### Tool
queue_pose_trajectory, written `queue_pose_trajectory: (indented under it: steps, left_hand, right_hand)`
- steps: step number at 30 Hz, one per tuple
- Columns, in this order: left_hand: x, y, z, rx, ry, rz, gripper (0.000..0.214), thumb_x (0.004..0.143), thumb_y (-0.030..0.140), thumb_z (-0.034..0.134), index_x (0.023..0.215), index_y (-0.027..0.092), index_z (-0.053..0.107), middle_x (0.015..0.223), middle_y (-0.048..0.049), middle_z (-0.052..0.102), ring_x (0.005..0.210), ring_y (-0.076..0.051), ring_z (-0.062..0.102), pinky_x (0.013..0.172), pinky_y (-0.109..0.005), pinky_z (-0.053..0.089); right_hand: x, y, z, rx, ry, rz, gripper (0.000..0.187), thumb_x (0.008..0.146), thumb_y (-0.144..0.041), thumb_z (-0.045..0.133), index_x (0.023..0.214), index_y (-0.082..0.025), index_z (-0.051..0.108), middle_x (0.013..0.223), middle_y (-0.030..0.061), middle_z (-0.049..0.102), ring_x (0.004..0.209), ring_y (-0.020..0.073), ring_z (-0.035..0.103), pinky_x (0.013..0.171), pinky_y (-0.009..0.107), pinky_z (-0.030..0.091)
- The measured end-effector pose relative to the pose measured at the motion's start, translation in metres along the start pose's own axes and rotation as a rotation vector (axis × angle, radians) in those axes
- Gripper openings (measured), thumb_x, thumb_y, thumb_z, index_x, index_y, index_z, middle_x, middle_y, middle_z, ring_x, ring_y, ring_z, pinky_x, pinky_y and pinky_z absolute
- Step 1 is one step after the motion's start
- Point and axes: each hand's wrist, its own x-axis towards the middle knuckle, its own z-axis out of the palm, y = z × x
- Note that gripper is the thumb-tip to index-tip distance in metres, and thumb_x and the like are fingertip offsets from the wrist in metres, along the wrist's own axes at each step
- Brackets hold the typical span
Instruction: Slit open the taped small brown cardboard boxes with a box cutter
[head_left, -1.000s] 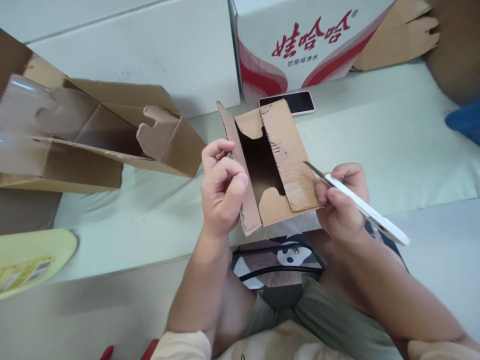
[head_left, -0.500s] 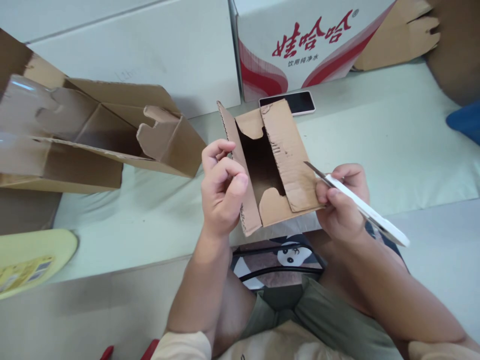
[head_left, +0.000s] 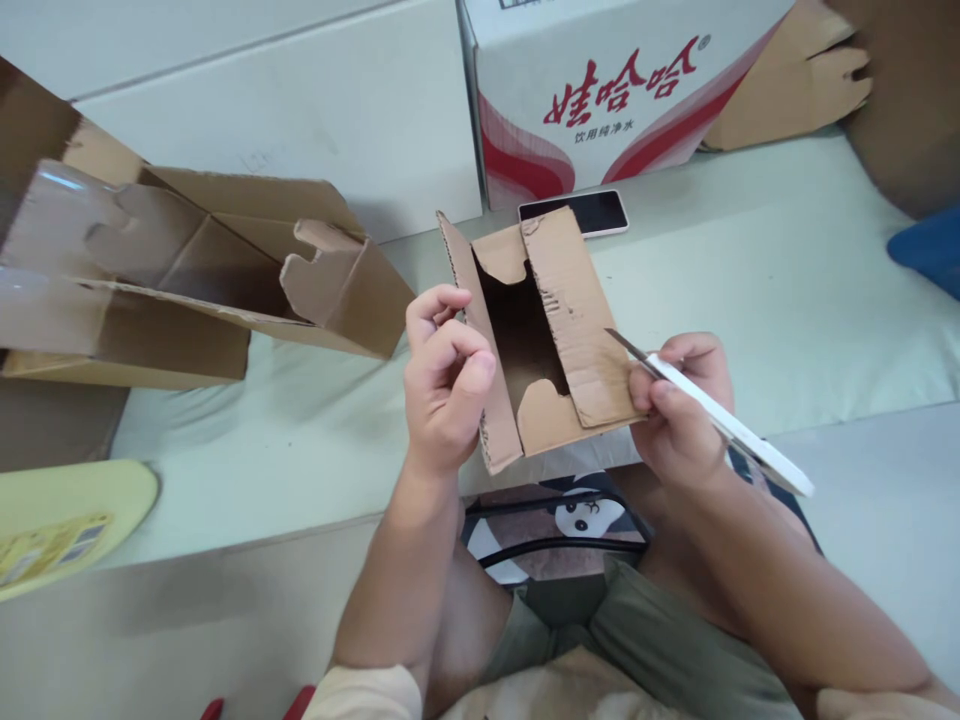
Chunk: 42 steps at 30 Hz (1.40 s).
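Note:
A small cardboard box (head_left: 596, 350) is in the middle, its top partly open over a dark inside. My left hand (head_left: 442, 385) is at the box's left side, fingers curled against the raised flap (head_left: 491, 370); part of its contact is hidden. In my right hand (head_left: 686, 400) is a white utility knife (head_left: 739, 425), pinched between thumb and fingers. Its blade sticks out toward the upper left, over the wide right flap. The fingers of that hand also meet the box's lower right corner.
Open cardboard boxes (head_left: 337, 320) stand at left on the pale green cloth surface (head_left: 787, 310). Behind are a phone (head_left: 592, 212), a red-and-white carton (head_left: 622, 110) and a large white box (head_left: 300, 120). A yellow object (head_left: 75, 510) lies at lower left, a blue one (head_left: 930, 250) at right.
The view has shifted slightly, so the background sits a little lower. Both hands, the box and the knife keep nearly the same pose.

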Motion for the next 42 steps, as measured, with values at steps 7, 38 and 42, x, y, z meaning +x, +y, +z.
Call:
queue_pose_trajectory:
  steps: [7, 38, 42]
  left_hand:
    - [0.001, -0.001, 0.000, -0.009, -0.003, 0.011, 0.051, 0.099, 0.063, 0.064, 0.069, 0.023, 0.051, 0.115, -0.0062, 0.063, 0.125, -0.026, 0.062, 0.114, -0.047, 0.052]
    - [0.012, -0.025, -0.039, 0.091, 0.124, -0.117, 0.052, 0.090, 0.067, 0.071, 0.065, 0.024, 0.057, 0.100, -0.0074, 0.067, 0.113, -0.029, 0.065, 0.107, -0.047, 0.053]
    - [0.014, -0.020, -0.036, 0.098, 0.132, -0.140, 0.046, 0.091, 0.061, 0.071, 0.064, 0.025, 0.060, 0.100, -0.0068, 0.068, 0.112, -0.028, 0.066, 0.107, -0.047, 0.054]
  right_hand:
    - [0.001, -0.001, 0.002, 0.021, -0.004, 0.004, 0.026, 0.087, -0.043, 0.077, 0.095, -0.028, 0.057, 0.057, -0.0086, 0.043, 0.043, 0.0094, 0.034, 0.042, 0.024, 0.022]
    - [0.009, 0.006, 0.000, -0.043, 0.201, 0.053, 0.048, 0.091, -0.069, 0.070, 0.088, -0.027, 0.047, 0.073, -0.0049, 0.079, 0.027, 0.0059, 0.036, 0.032, 0.024, 0.020]
    - [0.006, 0.006, 0.001, -0.031, 0.188, 0.064, 0.041, 0.089, -0.058, 0.074, 0.089, -0.027, 0.047, 0.074, -0.0050, 0.079, 0.029, 0.0064, 0.038, 0.032, 0.024, 0.020]
